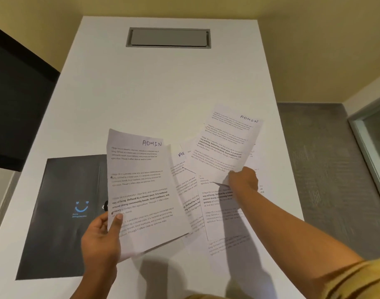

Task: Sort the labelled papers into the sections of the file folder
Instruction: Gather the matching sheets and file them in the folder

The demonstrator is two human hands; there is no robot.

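Nearest the camera, low in the frame left of centre, the left hand (99, 240) pinches a sheet marked ADMIN (141, 190) at its lower left corner, thumb on the printed face and the other fingers curled shut behind it. The edges at its bottom right suggest more than one page in that grip, though I cannot tell how many.

To the right of centre, the right hand (243, 179) is closed on the bottom edge of a second ADMIN sheet (224, 145), raised off the loose papers (215, 212) that lie fanned on the white table (163, 93).

The step in hand looks like gathering same-label pages. To do it well, the right-hand sheet should be laid squarely on the left-hand one, with labels at the same corner and edges tapped flush, so that the set slides into one section without snagging. The label on each page should be read before stacking.

The file folder (61, 212) lies shut and flat at the lower left, dark with a blue smile mark, partly under the left-hand sheet. It is not yet opened.

Count: two hands, two lifted ADMIN sheets, one folder, and at least three overlapping sheets on the table, one showing a partial label. At the top centre of the frame there is one grey cable hatch (168, 37).
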